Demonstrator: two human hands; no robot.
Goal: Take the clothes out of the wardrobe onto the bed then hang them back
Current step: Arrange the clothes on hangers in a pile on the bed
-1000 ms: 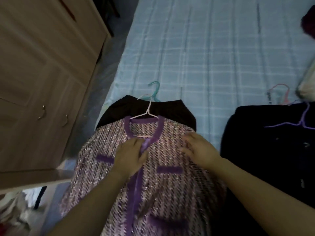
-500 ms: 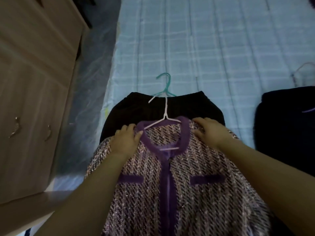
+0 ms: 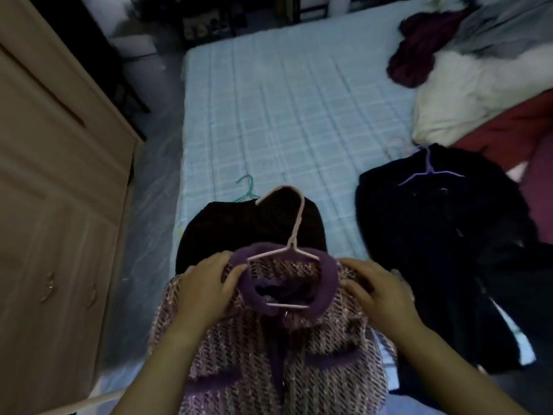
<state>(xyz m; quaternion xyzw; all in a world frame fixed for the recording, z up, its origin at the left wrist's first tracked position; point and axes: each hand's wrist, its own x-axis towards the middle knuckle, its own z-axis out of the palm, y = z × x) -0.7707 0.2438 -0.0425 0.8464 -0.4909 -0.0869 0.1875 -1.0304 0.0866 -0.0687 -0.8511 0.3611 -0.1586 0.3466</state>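
Head view: left hand (image 3: 206,290) and right hand (image 3: 378,292) have moved up to grip the tweed jacket (image 3: 260,363) at its shoulders; its collar and pink hanger (image 3: 294,232) are now raised off the bed (image 3: 284,115); re-hanging in the wardrobe (image 3: 59,205) probably starting.

1 head view, close above hands (image 3: 287,292), angled down toward bed (image 3: 299,115)

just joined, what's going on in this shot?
A person at the bed grips a purple tweed jacket by its shoulders, left hand and right hand on either side of the collar. The jacket is on a pink hanger. Under it lies a black garment on a teal hanger; a dark coat lies to the right. The wardrobe is at left.
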